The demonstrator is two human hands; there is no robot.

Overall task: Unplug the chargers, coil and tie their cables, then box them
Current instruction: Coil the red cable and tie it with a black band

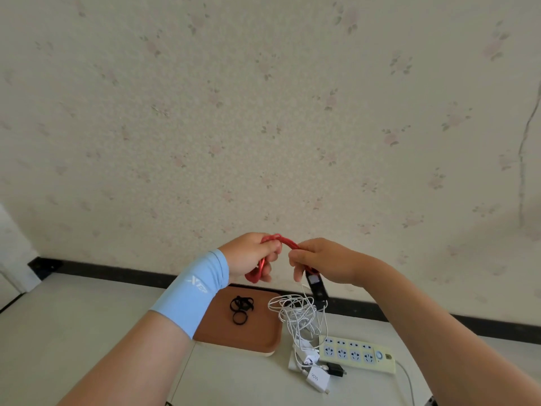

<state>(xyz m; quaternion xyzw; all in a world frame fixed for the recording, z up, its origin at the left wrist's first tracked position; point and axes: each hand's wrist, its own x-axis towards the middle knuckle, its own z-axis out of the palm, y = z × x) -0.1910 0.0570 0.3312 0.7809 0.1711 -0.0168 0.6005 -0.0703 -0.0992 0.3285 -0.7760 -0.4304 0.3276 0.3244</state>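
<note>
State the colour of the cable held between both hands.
Red cable, clearest in the head view.

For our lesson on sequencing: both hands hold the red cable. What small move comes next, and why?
Probably hold the red cable in the left hand and lower the right hand to a black tie on the tray: the coil looks gathered but unbound.

wall [263, 112]: cream, faint floral print, upper frame | crack [521, 171]: dark line, right edge | baseboard [117, 271]: black | surface [87, 312]: white, bottom | tray [257, 335]: brown, lower centre | power strip [357, 354]: pale yellow, right of tray
</note>
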